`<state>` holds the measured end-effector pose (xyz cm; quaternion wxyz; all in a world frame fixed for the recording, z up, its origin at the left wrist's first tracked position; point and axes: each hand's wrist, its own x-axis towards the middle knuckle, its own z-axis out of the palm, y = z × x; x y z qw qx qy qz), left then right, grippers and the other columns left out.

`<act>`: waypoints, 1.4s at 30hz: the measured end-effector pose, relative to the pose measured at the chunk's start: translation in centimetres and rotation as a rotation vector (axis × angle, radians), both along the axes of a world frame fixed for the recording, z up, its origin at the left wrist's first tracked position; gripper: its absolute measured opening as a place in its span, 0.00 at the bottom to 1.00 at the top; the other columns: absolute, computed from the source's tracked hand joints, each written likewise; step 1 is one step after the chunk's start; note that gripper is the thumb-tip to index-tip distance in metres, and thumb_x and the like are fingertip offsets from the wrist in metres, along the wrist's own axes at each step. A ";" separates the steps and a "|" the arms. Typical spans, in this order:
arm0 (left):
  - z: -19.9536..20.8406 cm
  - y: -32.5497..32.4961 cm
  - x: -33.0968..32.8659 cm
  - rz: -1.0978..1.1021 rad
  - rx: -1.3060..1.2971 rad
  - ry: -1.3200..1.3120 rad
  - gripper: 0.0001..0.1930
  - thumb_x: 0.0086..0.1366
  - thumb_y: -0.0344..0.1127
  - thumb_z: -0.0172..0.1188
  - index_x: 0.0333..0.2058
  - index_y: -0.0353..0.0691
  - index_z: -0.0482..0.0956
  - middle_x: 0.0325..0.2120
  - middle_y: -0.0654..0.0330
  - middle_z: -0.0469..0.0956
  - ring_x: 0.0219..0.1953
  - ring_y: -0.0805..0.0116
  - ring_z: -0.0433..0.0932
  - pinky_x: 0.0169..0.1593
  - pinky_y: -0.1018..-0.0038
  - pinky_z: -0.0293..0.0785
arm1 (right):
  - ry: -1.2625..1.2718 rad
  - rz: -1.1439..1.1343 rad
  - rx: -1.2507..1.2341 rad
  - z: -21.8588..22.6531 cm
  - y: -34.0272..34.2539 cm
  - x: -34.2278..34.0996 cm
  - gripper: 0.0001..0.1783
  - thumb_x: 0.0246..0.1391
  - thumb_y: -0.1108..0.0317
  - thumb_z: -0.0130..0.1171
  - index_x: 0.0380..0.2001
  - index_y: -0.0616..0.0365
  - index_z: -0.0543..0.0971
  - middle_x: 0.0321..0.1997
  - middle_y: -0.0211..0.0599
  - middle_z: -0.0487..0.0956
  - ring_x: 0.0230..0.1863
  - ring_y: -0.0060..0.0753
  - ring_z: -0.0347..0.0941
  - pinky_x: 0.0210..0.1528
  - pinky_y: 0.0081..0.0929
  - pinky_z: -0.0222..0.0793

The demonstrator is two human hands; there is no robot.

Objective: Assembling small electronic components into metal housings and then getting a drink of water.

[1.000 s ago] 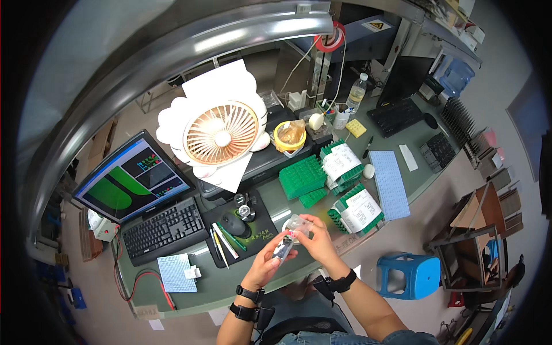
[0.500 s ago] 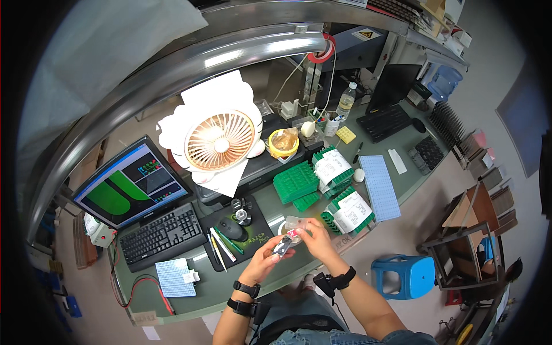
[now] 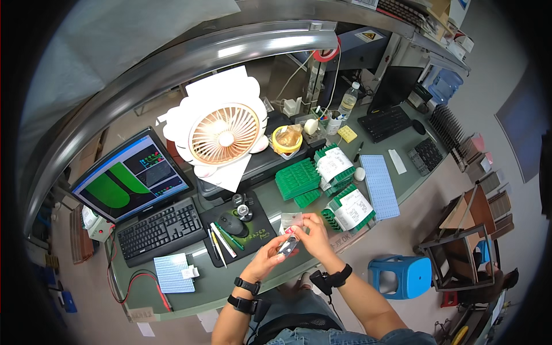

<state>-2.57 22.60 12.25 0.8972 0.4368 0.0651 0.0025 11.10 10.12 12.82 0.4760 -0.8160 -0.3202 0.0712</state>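
I have the left hand (image 3: 264,260) and right hand (image 3: 317,238) both pinching a small clear plastic bag (image 3: 292,219) above the tabletop (image 3: 218,282), near its front edge. I'd favour light, steady pressure to avoid creasing it.

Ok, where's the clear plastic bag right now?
In the head view, the clear plastic bag is held by the left hand and right hand, below centre, just right of the mouse pad.

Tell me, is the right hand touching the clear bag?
Touching: the head view shows the right hand pinching the clear bag between thumb and fingers.
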 end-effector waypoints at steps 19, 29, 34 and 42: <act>-0.3 1.1 2.2 0.364 -0.007 -0.064 0.39 0.57 0.45 0.63 0.61 0.31 0.58 0.55 0.52 0.69 0.58 0.63 0.67 0.62 0.66 0.62 | -0.202 0.125 -0.204 0.0 -1.4 2.5 0.09 0.48 0.62 0.63 0.30 0.54 0.81 0.36 0.33 0.76 0.45 0.40 0.70 0.46 0.37 0.62; -0.9 0.0 2.9 0.257 0.195 -0.042 0.35 0.58 0.35 0.63 0.61 0.33 0.58 0.58 0.56 0.64 0.60 0.68 0.64 0.62 0.72 0.58 | -0.348 0.148 -0.302 2.1 -1.1 2.1 0.04 0.48 0.65 0.60 0.28 0.51 0.77 0.32 0.30 0.77 0.41 0.35 0.71 0.49 0.40 0.57; -0.5 0.1 2.9 0.405 0.138 -0.032 0.34 0.58 0.34 0.63 0.60 0.33 0.59 0.53 0.57 0.70 0.57 0.68 0.68 0.61 0.72 0.61 | -0.433 0.112 -0.298 2.1 -1.4 2.3 0.06 0.48 0.65 0.60 0.30 0.51 0.76 0.31 0.32 0.76 0.40 0.37 0.71 0.50 0.41 0.57; -0.5 0.6 3.0 0.335 0.166 -0.050 0.34 0.57 0.32 0.64 0.60 0.34 0.59 0.55 0.58 0.67 0.56 0.70 0.68 0.61 0.73 0.60 | -0.268 0.176 -0.301 1.1 -1.4 2.5 0.08 0.49 0.63 0.58 0.31 0.53 0.75 0.33 0.33 0.75 0.43 0.39 0.70 0.50 0.44 0.57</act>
